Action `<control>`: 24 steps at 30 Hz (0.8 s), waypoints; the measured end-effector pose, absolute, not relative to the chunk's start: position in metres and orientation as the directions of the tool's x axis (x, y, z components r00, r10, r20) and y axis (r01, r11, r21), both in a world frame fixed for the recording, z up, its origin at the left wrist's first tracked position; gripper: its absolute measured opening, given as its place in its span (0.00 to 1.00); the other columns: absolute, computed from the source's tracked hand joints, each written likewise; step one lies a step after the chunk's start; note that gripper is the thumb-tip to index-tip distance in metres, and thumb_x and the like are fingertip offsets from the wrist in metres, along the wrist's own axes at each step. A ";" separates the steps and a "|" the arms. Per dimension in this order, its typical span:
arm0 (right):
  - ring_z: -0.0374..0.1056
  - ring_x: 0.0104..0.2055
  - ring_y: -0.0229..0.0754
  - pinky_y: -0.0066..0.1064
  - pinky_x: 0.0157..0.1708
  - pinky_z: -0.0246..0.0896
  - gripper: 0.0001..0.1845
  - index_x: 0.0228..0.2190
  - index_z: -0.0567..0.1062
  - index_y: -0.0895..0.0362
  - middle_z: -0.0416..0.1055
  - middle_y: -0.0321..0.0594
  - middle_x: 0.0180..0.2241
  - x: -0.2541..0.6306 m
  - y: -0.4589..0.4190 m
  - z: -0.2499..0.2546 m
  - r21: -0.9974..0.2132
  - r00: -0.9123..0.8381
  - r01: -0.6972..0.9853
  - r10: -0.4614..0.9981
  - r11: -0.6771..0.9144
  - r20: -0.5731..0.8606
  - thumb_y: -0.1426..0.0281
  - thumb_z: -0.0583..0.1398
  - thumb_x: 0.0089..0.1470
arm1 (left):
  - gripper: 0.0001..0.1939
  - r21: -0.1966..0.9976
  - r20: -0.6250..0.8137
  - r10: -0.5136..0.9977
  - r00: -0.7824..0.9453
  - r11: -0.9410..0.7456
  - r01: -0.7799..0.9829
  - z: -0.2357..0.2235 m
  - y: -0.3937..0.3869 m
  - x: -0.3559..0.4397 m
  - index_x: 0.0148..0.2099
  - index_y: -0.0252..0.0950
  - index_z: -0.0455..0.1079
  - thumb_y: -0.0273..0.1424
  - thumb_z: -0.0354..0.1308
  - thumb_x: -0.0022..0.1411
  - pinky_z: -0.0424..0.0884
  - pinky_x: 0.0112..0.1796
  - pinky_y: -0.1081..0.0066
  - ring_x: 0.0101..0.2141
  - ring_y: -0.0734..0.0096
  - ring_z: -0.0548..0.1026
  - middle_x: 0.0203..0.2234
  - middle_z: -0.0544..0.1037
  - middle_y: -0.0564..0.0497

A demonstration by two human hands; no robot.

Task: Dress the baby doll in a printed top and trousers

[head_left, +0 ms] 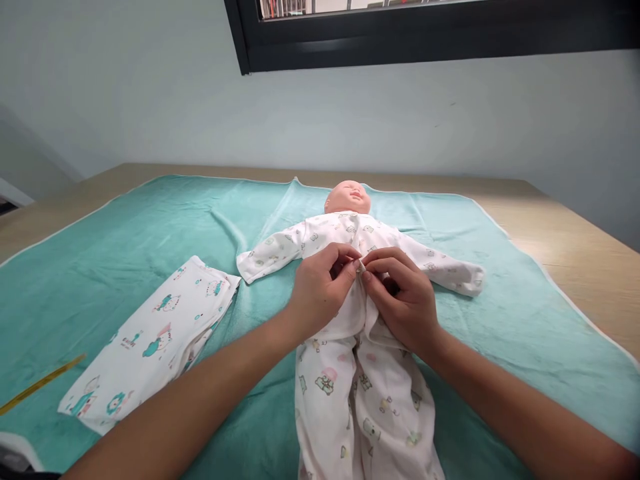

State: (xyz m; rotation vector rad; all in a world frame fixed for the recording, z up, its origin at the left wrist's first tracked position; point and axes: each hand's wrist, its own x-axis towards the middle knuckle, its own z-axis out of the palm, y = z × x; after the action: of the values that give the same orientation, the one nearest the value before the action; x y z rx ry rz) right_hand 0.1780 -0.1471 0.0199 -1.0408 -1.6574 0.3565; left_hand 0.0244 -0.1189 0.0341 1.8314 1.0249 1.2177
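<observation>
A baby doll (349, 196) lies on its back, head toward the wall, in a white printed jacket (325, 230) with both sleeves spread. Printed white trousers (327, 400) cover its legs. Over the doll's belly, my left hand (325, 283) pinches the jacket's front edge between thumb and fingers. My right hand (403, 293) pinches the same front opening from the other side, its fingertips almost meeting the left ones. A bit of raised white cloth shows between them. Any fastener there is hidden by my fingers. Below the hands the jacket's lower front hangs apart.
A folded white printed cloth (155, 340) lies left of the doll on a teal blanket (200, 220). Farther left is a yellow strip (43, 385), perhaps a measuring tape. The wooden table (575, 240) meets a wall under a dark window frame (400, 43).
</observation>
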 end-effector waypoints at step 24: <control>0.68 0.32 0.35 0.29 0.28 0.65 0.08 0.39 0.75 0.53 0.72 0.39 0.41 0.176 -0.147 0.017 -0.660 -0.023 0.489 0.765 0.570 0.644 0.76 0.61 0.57 | 0.07 0.908 0.343 0.904 0.255 -0.389 0.156 0.032 -0.119 0.023 0.45 0.39 0.70 0.29 0.57 0.63 0.70 0.34 0.73 0.29 0.75 0.73 0.29 0.76 0.56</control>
State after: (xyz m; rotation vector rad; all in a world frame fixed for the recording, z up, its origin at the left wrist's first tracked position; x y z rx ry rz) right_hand 0.1761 -0.1469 0.0171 -1.0596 -1.6734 0.3041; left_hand 0.0234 -0.1186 0.0325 1.7396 0.9783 1.1979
